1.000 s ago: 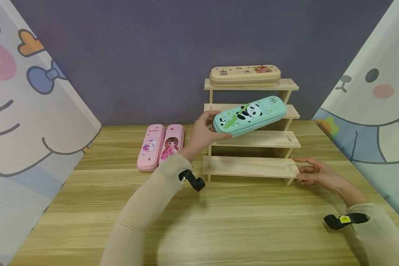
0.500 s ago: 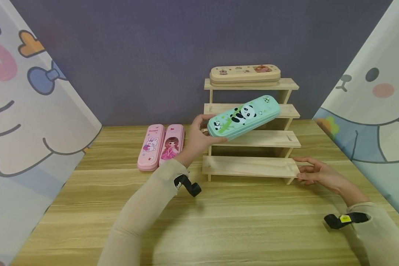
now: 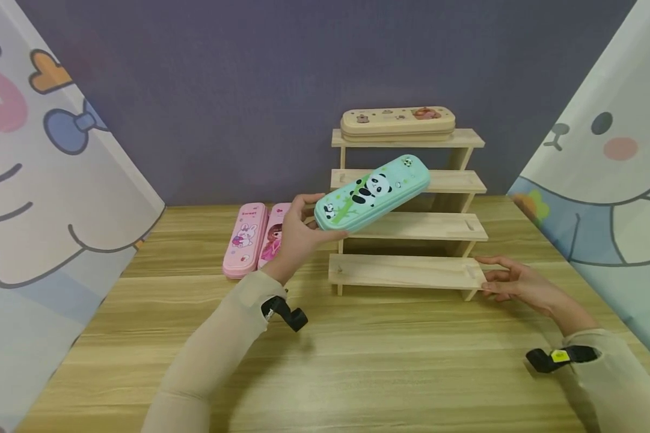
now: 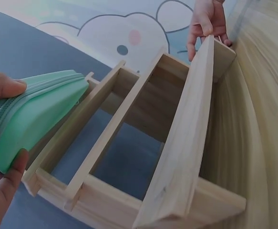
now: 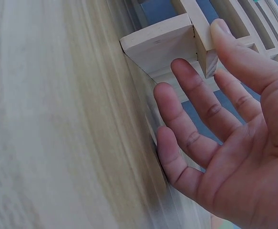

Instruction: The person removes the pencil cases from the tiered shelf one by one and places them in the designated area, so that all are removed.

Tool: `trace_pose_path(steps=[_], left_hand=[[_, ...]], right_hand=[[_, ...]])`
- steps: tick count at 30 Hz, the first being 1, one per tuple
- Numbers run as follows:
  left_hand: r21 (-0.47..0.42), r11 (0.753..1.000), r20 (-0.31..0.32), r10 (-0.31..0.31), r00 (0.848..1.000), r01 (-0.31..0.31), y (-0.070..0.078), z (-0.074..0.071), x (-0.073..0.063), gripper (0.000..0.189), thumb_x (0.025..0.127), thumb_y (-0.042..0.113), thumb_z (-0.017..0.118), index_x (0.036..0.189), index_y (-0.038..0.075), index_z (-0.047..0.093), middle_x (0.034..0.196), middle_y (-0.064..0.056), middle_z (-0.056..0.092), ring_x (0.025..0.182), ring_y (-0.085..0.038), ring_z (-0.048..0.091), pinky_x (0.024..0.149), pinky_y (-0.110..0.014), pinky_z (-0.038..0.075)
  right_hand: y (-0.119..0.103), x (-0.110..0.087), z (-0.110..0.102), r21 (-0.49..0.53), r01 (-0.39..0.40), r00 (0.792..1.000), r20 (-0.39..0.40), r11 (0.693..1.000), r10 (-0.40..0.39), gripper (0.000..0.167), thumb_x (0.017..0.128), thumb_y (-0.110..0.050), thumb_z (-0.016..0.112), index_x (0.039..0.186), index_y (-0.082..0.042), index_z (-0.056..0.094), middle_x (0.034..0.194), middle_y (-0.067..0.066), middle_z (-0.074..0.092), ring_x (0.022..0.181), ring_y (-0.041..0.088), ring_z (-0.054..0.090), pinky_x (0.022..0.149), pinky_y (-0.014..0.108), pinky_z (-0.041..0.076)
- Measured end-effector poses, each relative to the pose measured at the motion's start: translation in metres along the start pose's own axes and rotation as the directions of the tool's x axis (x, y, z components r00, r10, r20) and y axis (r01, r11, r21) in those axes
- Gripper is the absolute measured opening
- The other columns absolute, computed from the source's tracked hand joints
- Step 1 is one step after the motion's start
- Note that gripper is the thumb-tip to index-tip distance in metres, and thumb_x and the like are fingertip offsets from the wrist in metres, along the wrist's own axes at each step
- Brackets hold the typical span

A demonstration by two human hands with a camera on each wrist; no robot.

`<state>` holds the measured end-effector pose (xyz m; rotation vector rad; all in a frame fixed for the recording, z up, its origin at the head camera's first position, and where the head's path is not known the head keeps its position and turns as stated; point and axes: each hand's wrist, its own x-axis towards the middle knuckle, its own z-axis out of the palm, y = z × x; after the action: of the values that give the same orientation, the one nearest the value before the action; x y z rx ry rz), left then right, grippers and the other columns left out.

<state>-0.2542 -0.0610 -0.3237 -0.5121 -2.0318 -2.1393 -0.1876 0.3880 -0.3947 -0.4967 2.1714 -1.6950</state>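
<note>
My left hand (image 3: 297, 237) grips the near left end of a mint-green zip pencil case (image 3: 373, 192) with panda pictures. The case is held in the air, tilted up to the right, and overlaps the middle steps of a wooden tiered display rack (image 3: 406, 270) in the head view. In the left wrist view, thumb and fingers clasp its zipped edge (image 4: 38, 90). My right hand (image 3: 519, 285) holds the right end of the rack's lowest board, thumb at the front corner and index finger at the back. Its remaining fingers (image 5: 186, 129) are loosely bent beside the board.
A cream pencil case (image 3: 397, 123) lies on the rack's top step. Two pink pencil cases, one with a rabbit (image 3: 245, 240) and one with a girl (image 3: 273, 237), lie side by side left of the rack on the wood-grain table (image 3: 357, 361). A dark wall stands behind.
My left hand has carried the mint-green pencil case left, away from the rack's right side, and tilted it more steeply. It now partly covers the girl-print case. The right hand stays put.
</note>
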Motion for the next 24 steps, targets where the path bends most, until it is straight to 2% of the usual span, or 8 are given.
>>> trace_pose_path(steps=[9, 11, 18, 24], left_hand=[[-0.089, 0.996, -0.053, -0.030, 0.998, 0.025, 0.002, -0.019, -0.011, 0.075, 0.064, -0.017, 0.084, 0.129, 0.002, 0.051, 0.117, -0.014, 0.051, 0.095, -0.022, 0.058, 0.083, -0.027, 0.058], [-0.079, 0.996, -0.054, -0.037, 0.998, 0.032, 0.002, -0.024, -0.013, 0.076, 0.064, -0.016, 0.084, 0.129, 0.003, 0.050, 0.118, -0.014, 0.050, 0.095, -0.022, 0.058, 0.081, -0.026, 0.058], [0.062, 0.997, -0.075, -0.042, 0.996, 0.047, 0.000, -0.039, -0.020, 0.077, 0.065, -0.006, 0.089, 0.131, 0.007, 0.051, 0.116, -0.012, 0.054, 0.093, -0.020, 0.057, 0.079, -0.022, 0.057], [0.068, 0.997, -0.112, -0.018, 0.994, 0.026, -0.001, -0.049, -0.024, 0.077, 0.064, -0.009, 0.089, 0.129, 0.005, 0.051, 0.119, -0.010, 0.054, 0.092, -0.019, 0.057, 0.077, -0.021, 0.057]], right_hand=[[0.002, 0.001, 0.001, 0.015, 0.020, 1.000, 0.013, 1.000, -0.021, 0.060, 0.100, 0.006, 0.051, 0.138, -0.040, 0.050, 0.106, -0.002, 0.069, 0.092, 0.017, 0.070, 0.071, 0.029, 0.059], [0.003, 0.001, 0.001, 0.015, 0.016, 1.000, 0.014, 1.000, -0.017, 0.059, 0.100, 0.006, 0.051, 0.138, -0.040, 0.050, 0.106, -0.002, 0.069, 0.092, 0.017, 0.070, 0.071, 0.029, 0.058], [0.004, 0.000, 0.000, 0.033, 0.019, 1.000, 0.019, 0.999, -0.020, 0.059, 0.100, 0.006, 0.051, 0.138, -0.040, 0.050, 0.107, -0.003, 0.069, 0.093, 0.017, 0.070, 0.071, 0.029, 0.059], [0.004, 0.001, 0.000, 0.039, 0.032, 0.999, 0.028, 0.999, -0.033, 0.059, 0.100, 0.007, 0.050, 0.139, -0.038, 0.050, 0.107, -0.002, 0.069, 0.093, 0.017, 0.070, 0.071, 0.029, 0.058]])
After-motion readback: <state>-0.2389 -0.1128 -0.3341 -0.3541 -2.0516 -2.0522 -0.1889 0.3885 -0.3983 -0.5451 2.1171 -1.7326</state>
